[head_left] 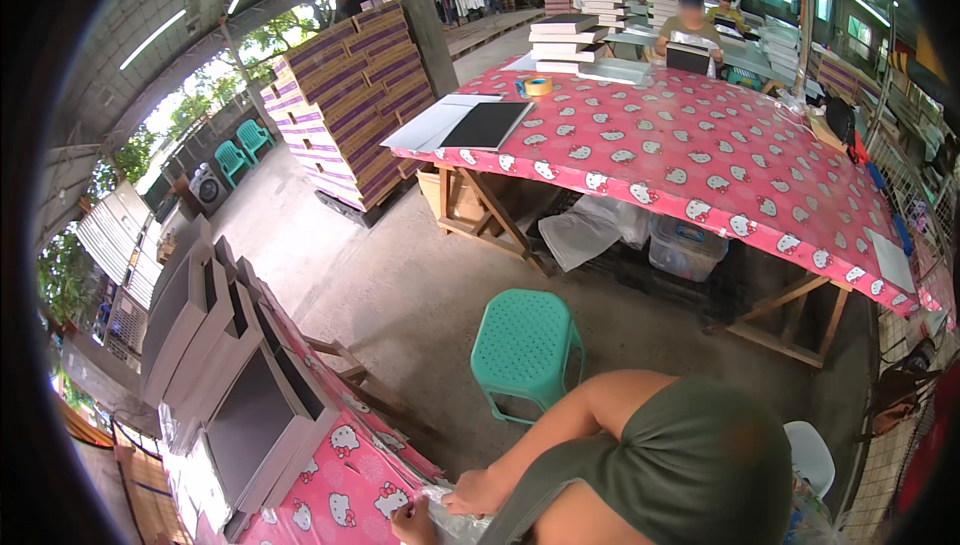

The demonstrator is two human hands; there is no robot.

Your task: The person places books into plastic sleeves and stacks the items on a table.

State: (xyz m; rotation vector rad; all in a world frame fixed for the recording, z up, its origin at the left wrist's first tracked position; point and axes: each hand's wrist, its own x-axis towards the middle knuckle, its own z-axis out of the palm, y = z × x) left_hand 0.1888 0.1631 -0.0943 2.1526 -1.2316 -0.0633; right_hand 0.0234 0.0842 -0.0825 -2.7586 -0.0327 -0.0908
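Observation:
Low in the view, my right hand (477, 493) reaches leftward over the near table's edge, its fingers closed on a crumpled sheet of clear plastic (445, 507). Beside it, partly cut off by the lower rim, my left hand (412, 522) has its fingers curled in at the same plastic's edge. Both hands are close together above a pink cartoon-print table cover (340, 505). To their left, thick dark-covered books or box-like blocks (255, 420) with pale sides lie stacked on that cover. A dark green garment and my bent right arm fill the lower right.
A green plastic stool (522, 340) stands ahead. Beyond it is a large pink-covered table (650, 145) with a black board (487, 126), tape roll (538, 86) and stacked blocks (568, 40). Piled cartons (350, 105) stand far left. A co-worker (690, 30) is at the far end.

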